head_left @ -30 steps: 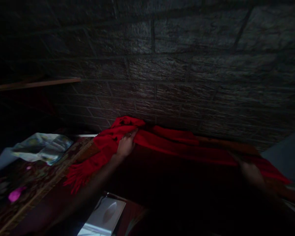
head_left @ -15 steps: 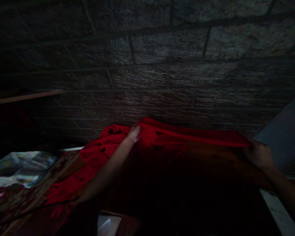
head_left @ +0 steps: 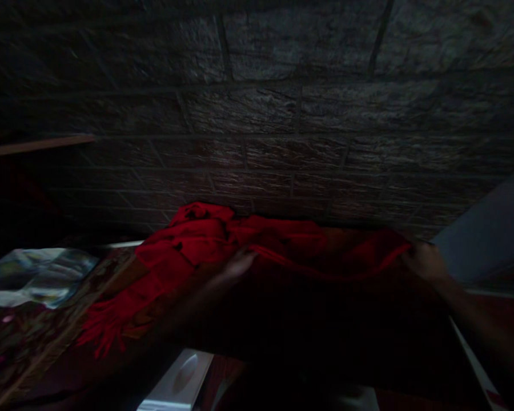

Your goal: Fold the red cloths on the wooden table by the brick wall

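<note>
Red fringed cloth (head_left: 278, 230), six o'clock, beside block wall (head_left: 265, 114).
Left hand (head_left: 240, 264), six o'clock, right hand (head_left: 426, 260), four: fingers pinched closed on its edge. White box (head_left: 171, 379), seven o'clock; contents hidden.

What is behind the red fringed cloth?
A brick-patterned wall rises behind the red fringed cloth. The cloth's bunched part covers anything low behind it, so that cannot be seen.

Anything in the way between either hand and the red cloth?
Nothing visible: the left hand and right hand both grip the red cloth directly, its edge sagging between them. The block wall rises behind the cloth, not between.
</note>
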Tool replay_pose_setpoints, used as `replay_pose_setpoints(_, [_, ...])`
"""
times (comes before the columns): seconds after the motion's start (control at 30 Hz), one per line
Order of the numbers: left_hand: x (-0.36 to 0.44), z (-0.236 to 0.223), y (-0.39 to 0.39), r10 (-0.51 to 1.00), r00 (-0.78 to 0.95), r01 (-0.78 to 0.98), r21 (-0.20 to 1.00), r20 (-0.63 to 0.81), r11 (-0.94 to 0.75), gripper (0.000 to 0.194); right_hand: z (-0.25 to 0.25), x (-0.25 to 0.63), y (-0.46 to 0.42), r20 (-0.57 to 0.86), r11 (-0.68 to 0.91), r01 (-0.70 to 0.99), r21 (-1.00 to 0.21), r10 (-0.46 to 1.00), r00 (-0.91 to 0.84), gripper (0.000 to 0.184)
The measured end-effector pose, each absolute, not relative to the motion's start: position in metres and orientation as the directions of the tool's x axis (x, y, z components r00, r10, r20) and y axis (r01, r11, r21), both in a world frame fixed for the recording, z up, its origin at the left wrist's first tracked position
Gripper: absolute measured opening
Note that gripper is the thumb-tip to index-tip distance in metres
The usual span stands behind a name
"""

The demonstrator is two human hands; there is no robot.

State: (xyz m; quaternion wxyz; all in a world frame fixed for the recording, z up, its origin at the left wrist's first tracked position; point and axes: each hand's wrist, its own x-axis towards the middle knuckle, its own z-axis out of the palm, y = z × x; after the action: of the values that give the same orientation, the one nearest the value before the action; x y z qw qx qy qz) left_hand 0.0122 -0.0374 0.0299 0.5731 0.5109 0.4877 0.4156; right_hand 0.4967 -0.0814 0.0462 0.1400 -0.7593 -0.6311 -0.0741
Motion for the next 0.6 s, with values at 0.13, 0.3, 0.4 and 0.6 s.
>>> replay_pose_setpoints(0.13, [0.011,0.049,-0.034,0.938,0.265,0.557,0.758,0.224,-0.339,0.079,0.030,0.500,-0.082,0.288,-0.181,0.972,-0.147,0.933,0.217,0.051])
replay_pose_setpoints(0.3, [0.021,0.068,-0.029,0.812,0.543,0.744,0.325,0.215,-0.584,0.066,0.037,0.503,-0.084,0.358,-0.155,0.970,-0.187,0.909,0.215,0.053])
replay_pose_setpoints(0.4, [0.024,0.065,-0.022,0.832,0.511,0.752,0.356,0.218,-0.555,0.053,0.049,0.502,-0.087,0.389,-0.156,0.962,-0.223,0.891,0.235,0.053])
replay_pose_setpoints(0.6, [0.018,0.042,-0.012,0.892,0.348,0.725,0.521,0.288,-0.451,0.060,0.063,0.493,-0.095,0.371,-0.146,0.960,-0.241,0.900,0.230,0.047])
